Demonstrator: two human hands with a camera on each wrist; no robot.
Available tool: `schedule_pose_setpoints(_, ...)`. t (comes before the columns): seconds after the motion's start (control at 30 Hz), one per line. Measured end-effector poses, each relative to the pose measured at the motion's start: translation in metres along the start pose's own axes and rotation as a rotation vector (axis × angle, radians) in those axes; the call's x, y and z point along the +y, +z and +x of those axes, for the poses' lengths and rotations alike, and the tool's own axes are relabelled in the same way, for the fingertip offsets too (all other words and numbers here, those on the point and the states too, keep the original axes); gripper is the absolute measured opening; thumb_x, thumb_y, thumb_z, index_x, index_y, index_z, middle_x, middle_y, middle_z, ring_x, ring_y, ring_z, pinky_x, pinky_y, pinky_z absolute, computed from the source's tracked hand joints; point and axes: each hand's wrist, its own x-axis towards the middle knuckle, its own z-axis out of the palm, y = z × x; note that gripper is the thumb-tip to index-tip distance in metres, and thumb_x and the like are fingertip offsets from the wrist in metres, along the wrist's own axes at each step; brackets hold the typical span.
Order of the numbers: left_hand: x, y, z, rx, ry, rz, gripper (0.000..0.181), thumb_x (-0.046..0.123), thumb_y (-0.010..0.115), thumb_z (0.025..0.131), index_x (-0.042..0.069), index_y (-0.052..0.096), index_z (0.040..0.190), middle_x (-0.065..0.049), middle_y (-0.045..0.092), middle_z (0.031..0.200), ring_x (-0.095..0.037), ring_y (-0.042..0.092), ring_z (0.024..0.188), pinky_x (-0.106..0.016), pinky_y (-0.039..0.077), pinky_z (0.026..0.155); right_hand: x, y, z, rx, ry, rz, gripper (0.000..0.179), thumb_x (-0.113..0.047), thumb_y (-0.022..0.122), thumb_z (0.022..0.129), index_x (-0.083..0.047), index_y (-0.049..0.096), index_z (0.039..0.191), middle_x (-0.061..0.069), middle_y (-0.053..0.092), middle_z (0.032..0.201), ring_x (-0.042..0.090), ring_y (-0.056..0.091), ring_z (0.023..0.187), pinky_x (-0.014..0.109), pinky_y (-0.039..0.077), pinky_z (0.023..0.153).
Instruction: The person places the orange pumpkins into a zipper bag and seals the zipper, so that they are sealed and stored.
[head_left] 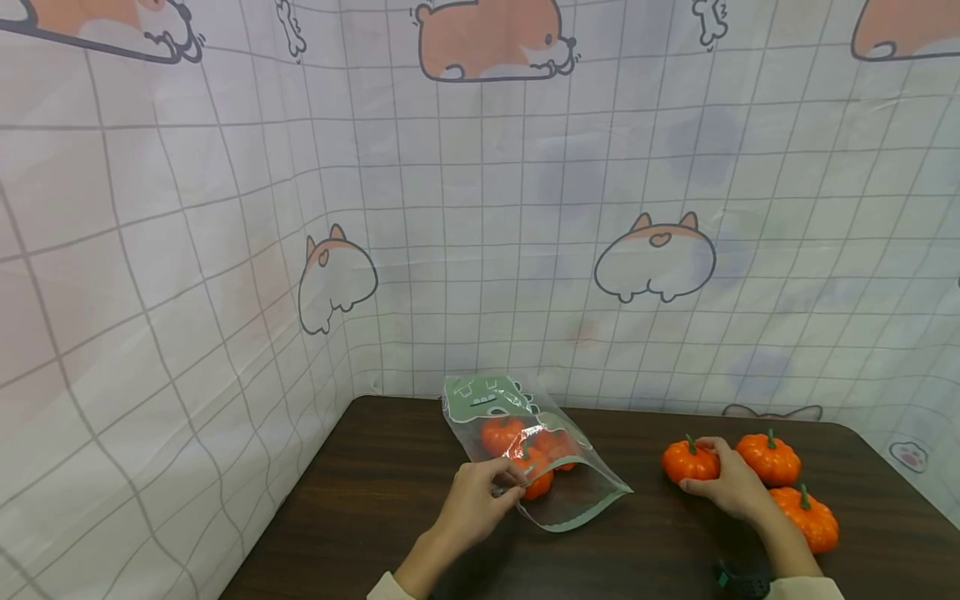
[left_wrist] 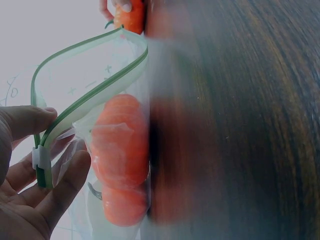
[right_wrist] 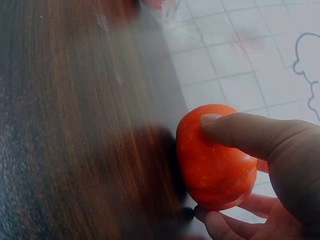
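Note:
A clear zip bag [head_left: 474,400] with a green cartoon print lies on the table, its mouth spread toward me. Inside it are small orange pumpkins [head_left: 501,435]. My left hand [head_left: 474,498] pinches the bag's rim at one end; in the left wrist view, the thumb and fingers are around the green zip strip [left_wrist: 95,91] near its white slider [left_wrist: 42,157]. Over on the right, my right hand [head_left: 738,490] grips another orange pumpkin [head_left: 682,463] with a green stem. The right wrist view shows the thumb on one side of that pumpkin [right_wrist: 212,165] and fingers on the other.
Two more pumpkins, one behind [head_left: 771,460] and one in front [head_left: 810,523], stand to the right of my right hand. A dark object [head_left: 738,579] lies by the right forearm. Patterned cloth [head_left: 480,275] hangs around the dark wooden table [head_left: 337,500].

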Motion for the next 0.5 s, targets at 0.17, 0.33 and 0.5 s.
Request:
schedule_pose_setpoints(0.17,-0.0015,0.0000,0.0003,-0.002,0.003,0.006,0.007,0.005,0.077,0.089,0.012,0.076,0.092,0.000,0.080,0.089,-0.003,0.073,0.083,-0.018,0.056,0.071,0.0021,0.0023,0.0006,0.017,-0.005,0.005,0.085,-0.037,0.080,0.087,0.007,0.036,0.145,0.044,0.044,0.139,0.053,0.056,0.116,0.061,0.050,0.090)
schedule_pose_setpoints(0.33,-0.0013,-0.0006,0.0004,-0.001,0.006,0.006,0.007,0.006,0.077,0.088,0.011,0.076,0.092,0.002,0.080,0.089,-0.004,0.073,0.083,-0.019,0.056,0.071,0.0012,0.0046,0.0000,0.033,-0.005,0.003,0.083,-0.039,0.079,0.087,0.005,0.039,0.144,0.042,0.046,0.138,0.050,0.058,0.114,0.058,0.052,0.087)
schedule_pose_setpoints(0.5,-0.0007,-0.0011,0.0008,0.000,0.004,0.007,0.006,0.006,0.077,0.088,0.011,0.076,0.091,0.001,0.079,0.089,-0.004,0.073,0.083,-0.018,0.056,0.071,-0.0031,0.0040,-0.0011,0.039,0.001,0.013,0.083,-0.041,0.079,0.087,0.005,0.039,0.144,0.041,0.046,0.137,0.048,0.058,0.112,0.056,0.052,0.085)
